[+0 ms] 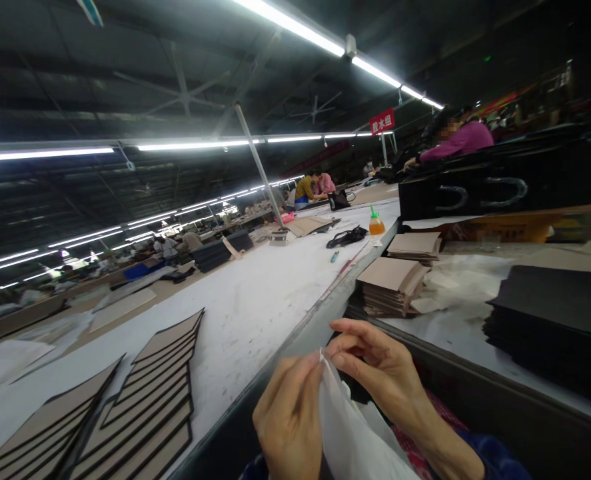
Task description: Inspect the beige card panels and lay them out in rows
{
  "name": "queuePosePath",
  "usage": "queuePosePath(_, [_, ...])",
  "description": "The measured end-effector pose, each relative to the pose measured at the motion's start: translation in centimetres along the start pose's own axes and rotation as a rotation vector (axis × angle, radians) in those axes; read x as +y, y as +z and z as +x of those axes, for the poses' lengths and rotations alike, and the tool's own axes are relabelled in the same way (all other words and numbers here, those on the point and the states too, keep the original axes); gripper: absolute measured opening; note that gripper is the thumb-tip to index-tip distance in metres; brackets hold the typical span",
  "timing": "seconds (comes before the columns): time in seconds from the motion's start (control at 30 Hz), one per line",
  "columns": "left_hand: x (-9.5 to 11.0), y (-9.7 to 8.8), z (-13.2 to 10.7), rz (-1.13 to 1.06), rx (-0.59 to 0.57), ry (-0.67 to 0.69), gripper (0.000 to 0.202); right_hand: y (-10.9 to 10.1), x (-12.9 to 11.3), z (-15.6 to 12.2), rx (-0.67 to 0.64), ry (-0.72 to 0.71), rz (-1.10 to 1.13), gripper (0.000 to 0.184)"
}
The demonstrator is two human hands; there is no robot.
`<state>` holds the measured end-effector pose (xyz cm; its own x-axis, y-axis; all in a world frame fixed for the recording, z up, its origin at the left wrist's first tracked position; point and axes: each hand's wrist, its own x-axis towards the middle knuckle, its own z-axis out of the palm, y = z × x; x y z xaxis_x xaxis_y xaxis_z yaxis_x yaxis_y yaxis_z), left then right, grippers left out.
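Observation:
A thin white sheet [348, 420] hangs in folds between my two hands, low in the head view; I cannot tell whether it is paper or plastic. My left hand [292, 410] pinches its upper edge with the fingers bent together. On the other side, my right hand [375, 360] has its thumb and fingertips at the same top corner, closed on the edge, with the upper finger stretched out. The fingertips of both hands nearly meet there. The lower part of the sheet falls toward my lap, and its end runs out of view.
Overlapping brown panels with black edges [150, 393] lie on the white-topped table [245, 320] at left. Stacked brown boards [392, 280] and black sheets [555, 313] are at right. Farther off stand an orange glue bottle [376, 223], a black box [475, 180] and several people.

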<state>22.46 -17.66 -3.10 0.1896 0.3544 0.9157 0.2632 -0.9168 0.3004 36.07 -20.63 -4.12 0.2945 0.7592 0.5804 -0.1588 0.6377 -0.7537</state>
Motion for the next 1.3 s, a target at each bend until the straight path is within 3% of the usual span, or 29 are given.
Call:
queuePosePath(0.1, [0.2, 0.5, 0.1, 0.030, 0.026, -0.001, 0.019, 0.2, 0.0, -0.2, 0.042, -0.197, -0.261, 0.027])
queuePosePath(0.23, [0.3, 1.0, 0.2, 0.138, 0.117, 0.107, 0.019, 0.2, -0.1, -0.2, 0.024, -0.429, -0.535, 0.035])
queuePosePath(0.37, [-0.1, 0.9, 0.5, 0.250, 0.019, 0.184, 0.017, -0.2, 0.0, 0.0, -0.044, -0.569, -0.684, 0.044])
queuePosePath(0.6, [-0.9, 0.3, 0.9, 0.201, -0.146, 0.174, 0.016, -1.0, 0.5, 0.1, -0.113, -0.563, -0.751, 0.049])
queuePosePath(0.9, [-1.1, 0.0, 1.0, 0.088, -0.233, 0.077, 0.019, -1.0, 0.0, -0.1, -0.136, -0.551, -0.755, 0.048])
queuePosePath(1.3, [-0.9, 0.7, 1.2, 0.095, -0.188, 0.055, 0.025, -1.2, -0.2, -0.2, -0.137, -0.543, -0.816, 0.045])
